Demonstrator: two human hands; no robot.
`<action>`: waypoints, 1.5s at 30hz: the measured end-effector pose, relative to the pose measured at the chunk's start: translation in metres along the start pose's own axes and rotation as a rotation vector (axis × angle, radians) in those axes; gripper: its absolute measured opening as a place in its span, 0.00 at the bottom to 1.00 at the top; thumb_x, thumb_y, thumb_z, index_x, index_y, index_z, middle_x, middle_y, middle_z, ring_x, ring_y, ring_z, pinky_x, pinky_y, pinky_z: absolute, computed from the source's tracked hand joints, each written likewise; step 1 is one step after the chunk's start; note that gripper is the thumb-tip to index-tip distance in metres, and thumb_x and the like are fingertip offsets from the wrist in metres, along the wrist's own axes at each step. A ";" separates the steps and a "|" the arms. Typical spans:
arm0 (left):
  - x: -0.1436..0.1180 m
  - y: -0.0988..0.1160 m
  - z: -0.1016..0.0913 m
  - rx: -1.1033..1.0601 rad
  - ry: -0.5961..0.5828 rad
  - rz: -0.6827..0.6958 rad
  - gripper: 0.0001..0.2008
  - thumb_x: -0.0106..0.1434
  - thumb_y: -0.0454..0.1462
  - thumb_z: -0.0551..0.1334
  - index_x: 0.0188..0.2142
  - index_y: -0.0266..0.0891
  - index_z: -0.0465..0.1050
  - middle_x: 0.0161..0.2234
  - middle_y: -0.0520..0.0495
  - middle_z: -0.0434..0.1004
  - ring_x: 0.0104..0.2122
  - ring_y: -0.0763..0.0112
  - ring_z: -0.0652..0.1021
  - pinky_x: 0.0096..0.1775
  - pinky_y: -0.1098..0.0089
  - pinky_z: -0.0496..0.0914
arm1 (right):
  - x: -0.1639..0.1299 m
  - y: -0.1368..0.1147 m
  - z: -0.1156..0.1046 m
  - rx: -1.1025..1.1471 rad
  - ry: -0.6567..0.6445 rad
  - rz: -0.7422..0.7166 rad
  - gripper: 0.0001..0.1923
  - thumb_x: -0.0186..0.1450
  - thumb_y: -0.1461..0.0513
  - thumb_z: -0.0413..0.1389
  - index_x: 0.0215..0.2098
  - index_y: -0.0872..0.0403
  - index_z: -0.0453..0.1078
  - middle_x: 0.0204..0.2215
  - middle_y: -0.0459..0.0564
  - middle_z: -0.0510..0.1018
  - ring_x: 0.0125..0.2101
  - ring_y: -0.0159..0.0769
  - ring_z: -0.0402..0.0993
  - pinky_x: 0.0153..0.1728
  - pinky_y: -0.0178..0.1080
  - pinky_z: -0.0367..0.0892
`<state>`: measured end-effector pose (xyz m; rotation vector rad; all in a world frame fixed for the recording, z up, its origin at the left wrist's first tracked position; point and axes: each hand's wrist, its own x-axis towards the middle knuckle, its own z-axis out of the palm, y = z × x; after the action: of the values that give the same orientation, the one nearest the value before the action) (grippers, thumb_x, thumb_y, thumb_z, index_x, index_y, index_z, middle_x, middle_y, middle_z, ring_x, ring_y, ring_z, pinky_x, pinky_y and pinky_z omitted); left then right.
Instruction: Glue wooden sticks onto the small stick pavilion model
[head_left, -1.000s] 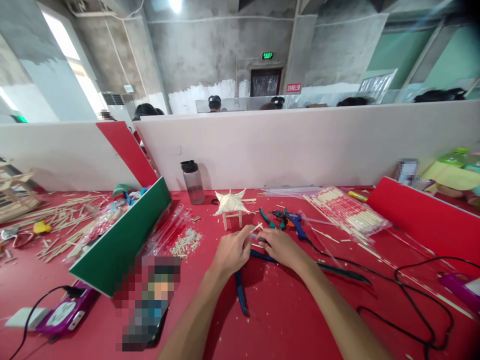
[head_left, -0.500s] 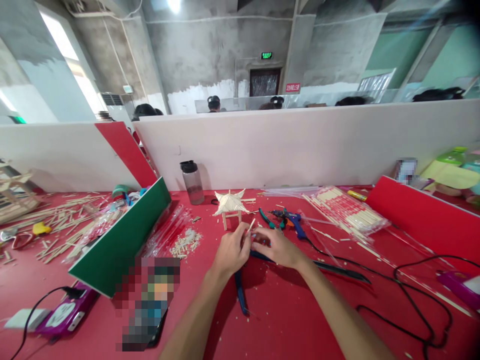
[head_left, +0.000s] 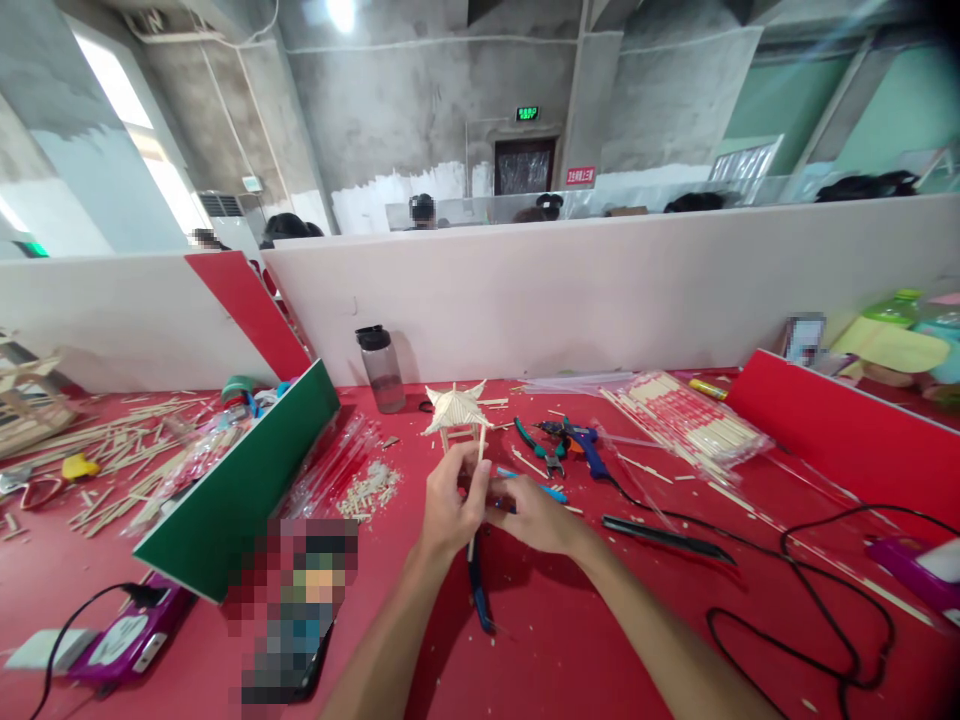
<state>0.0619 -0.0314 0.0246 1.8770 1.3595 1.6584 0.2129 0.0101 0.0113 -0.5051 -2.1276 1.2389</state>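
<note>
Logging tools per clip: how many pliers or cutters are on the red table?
2: blue-handled pliers lying below the left hand and right hand, which hold a thin wooden stick; green-handled pliers beside the blue glue gun. Clutter may hide others.

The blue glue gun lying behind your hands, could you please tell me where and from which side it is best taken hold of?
Probably by the handle end of the blue glue gun, from above and the right. It lies flat with its handle free, while pliers crowd its left end and its black cord trails off right.

The red table (head_left: 570, 640) bears a bottle (head_left: 379, 368), glue gun (head_left: 581, 444), black cable (head_left: 825, 590), chopstick packs (head_left: 690, 420) and wood scraps (head_left: 367, 490).
</note>
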 end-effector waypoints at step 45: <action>0.007 0.009 -0.005 0.107 -0.094 -0.149 0.26 0.72 0.41 0.54 0.68 0.48 0.54 0.43 0.47 0.80 0.38 0.67 0.80 0.42 0.66 0.73 | 0.001 -0.006 0.012 0.325 0.059 0.155 0.09 0.69 0.55 0.56 0.36 0.52 0.67 0.24 0.45 0.76 0.25 0.37 0.75 0.28 0.37 0.69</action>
<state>0.0606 -0.0325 0.0366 1.8355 1.5361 1.4340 0.2041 0.0004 0.0129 -0.5612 -1.8180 1.5996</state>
